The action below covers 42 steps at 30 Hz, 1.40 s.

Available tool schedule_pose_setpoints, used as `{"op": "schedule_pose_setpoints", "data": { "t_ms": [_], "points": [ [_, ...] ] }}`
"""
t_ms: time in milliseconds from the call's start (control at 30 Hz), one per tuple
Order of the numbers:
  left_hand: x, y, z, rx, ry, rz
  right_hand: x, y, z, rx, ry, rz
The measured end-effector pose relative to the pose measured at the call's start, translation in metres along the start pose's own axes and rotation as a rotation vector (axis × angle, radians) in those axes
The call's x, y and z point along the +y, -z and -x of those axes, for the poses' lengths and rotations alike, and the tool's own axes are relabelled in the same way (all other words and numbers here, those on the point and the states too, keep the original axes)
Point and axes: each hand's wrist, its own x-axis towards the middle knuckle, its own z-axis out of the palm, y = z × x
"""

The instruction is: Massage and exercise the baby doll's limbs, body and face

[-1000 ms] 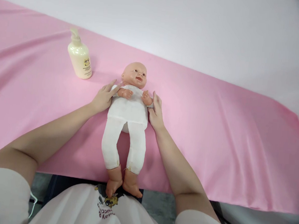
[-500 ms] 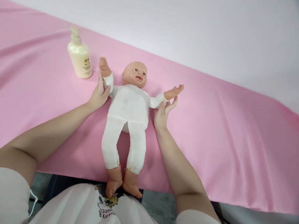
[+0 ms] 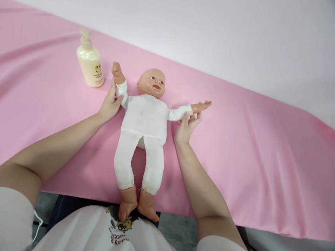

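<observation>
Head view: a doll (image 3: 144, 127) in white clothing is laid on its back on a pink cloth (image 3: 255, 155), with its head toward the far side and its bare feet hanging over the near edge, against the person's white shirt (image 3: 112, 237). The doll's arms are spread out to both sides. The left hand (image 3: 110, 104) is closed around the doll's raised arm just below the wrist, with the fingers wrapped behind the sleeve. The right hand (image 3: 187, 125) is pinched on the cuff of the doll's other arm, which is stretched sideways just above the cloth. A cream pump bottle (image 3: 89, 62) is seen standing upright on the cloth, near the doll's raised hand but apart from it.
</observation>
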Motion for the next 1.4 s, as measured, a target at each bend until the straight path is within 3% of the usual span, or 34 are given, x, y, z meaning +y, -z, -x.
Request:
{"op": "schedule_pose_setpoints", "data": {
  "t_ms": [367, 500, 733, 967, 1167, 1400],
  "points": [
    [0.011, 0.0, 0.003, -0.072, -0.175, -0.161, -0.029, -0.003, 0.006, -0.064, 0.108, -0.001],
    [0.01, -0.002, 0.006, -0.121, -0.211, -0.209, -0.038, -0.004, 0.01, -0.154, 0.194, 0.024],
    [0.013, -0.006, 0.012, -0.199, -0.219, -0.344, -0.04, -0.003, 0.014, -0.393, 0.322, 0.272],
    [0.018, -0.006, 0.014, -0.185, -0.281, -0.362, -0.039, -0.004, 0.015, -0.437, 0.366, 0.298],
    [0.018, -0.005, 0.014, -0.077, -0.26, -0.289, -0.046, -0.007, 0.017, -0.308, 0.216, 0.109],
    [0.007, 0.001, 0.008, 0.092, -0.184, -0.027, -0.035, -0.009, 0.006, 0.048, -0.124, -0.299]
  ]
}}
